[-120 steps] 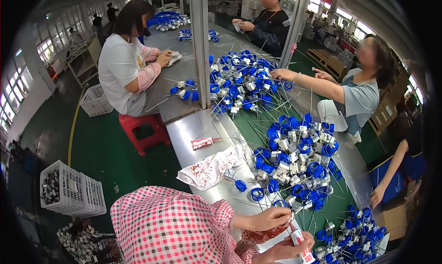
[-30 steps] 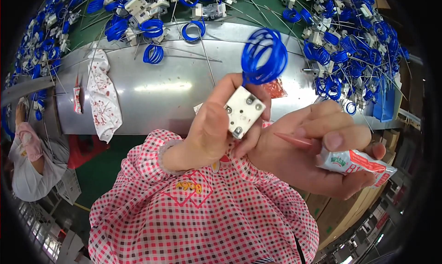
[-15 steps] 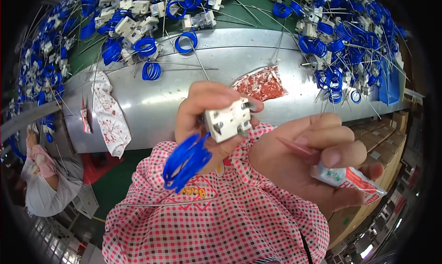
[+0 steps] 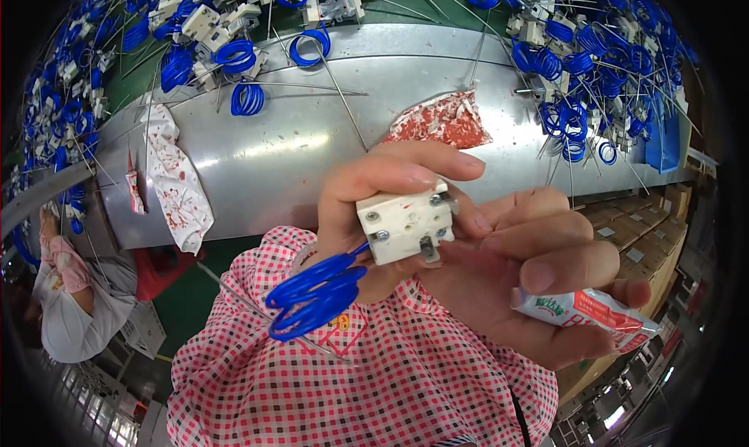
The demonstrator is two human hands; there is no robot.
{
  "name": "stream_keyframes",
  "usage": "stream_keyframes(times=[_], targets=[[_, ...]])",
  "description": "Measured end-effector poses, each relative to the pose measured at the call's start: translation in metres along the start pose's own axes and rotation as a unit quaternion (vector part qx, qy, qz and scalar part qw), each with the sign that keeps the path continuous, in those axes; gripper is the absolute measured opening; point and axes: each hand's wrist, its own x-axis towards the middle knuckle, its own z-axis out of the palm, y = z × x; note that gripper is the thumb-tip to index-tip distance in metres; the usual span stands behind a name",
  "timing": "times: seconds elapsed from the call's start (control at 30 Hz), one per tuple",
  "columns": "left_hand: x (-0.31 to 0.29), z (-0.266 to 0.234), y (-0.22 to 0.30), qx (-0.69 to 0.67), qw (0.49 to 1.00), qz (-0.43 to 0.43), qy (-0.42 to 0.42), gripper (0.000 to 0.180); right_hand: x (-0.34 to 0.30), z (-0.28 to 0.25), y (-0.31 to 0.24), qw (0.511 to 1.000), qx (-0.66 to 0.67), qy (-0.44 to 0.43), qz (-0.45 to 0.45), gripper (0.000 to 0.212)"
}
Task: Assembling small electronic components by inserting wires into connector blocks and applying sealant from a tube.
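Note:
My left hand point(image 4: 347, 189) is closed around a capillary thermostat: a white block point(image 4: 406, 230) with metal terminals and screws, its terminal face turned up. From the block hangs a blue coiled capillary point(image 4: 316, 295), ending in a thin metal rod over my apron. A small red spot shows near the block's upper edge. My right hand point(image 4: 546, 271) grips a red and white squeeze tube point(image 4: 597, 316) whose crimped end points to the lower right. Its fingertips are close beside the block's right side. The tube's nozzle is mostly hidden by the fingers.
A metal ledge point(image 4: 269, 189) runs across in front of me. On it lie a red-stained white cloth point(image 4: 178, 182), a narrow red tube point(image 4: 134, 186) and a red-smeared sheet point(image 4: 445, 119). Thermostats pile up beyond point(image 4: 234, 57). Cardboard boxes point(image 4: 632, 232) stand right; a person point(image 4: 82, 299) sits left.
My left hand has moved slightly right with the thermostat, and the block has turned. My right hand has come in beside it, so the tube's nozzle is now hidden.

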Motion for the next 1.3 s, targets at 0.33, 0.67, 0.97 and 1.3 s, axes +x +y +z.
stream_keyframes(times=[0.33,0.67,0.97,1.3], targets=[[0.0,-0.003,0.003,-0.003,0.999,-0.025,-0.04,0.052,0.0,0.0,0.002,1.0,-0.021,0.018,0.001,0.055],[0.001,0.0,0.001,-0.017,0.999,-0.024,-0.015,0.053,0.001,0.0,0.001,0.999,-0.034,0.001,0.024,0.05],[0.001,0.0,0.002,-0.008,1.0,-0.017,0.008,0.054,0.001,0.004,0.004,0.999,-0.046,-0.01,0.012,0.052],[0.003,-0.003,0.002,0.028,0.999,-0.017,-0.009,0.06,-0.001,-0.008,0.005,0.998,-0.022,-0.061,-0.027,0.056]])
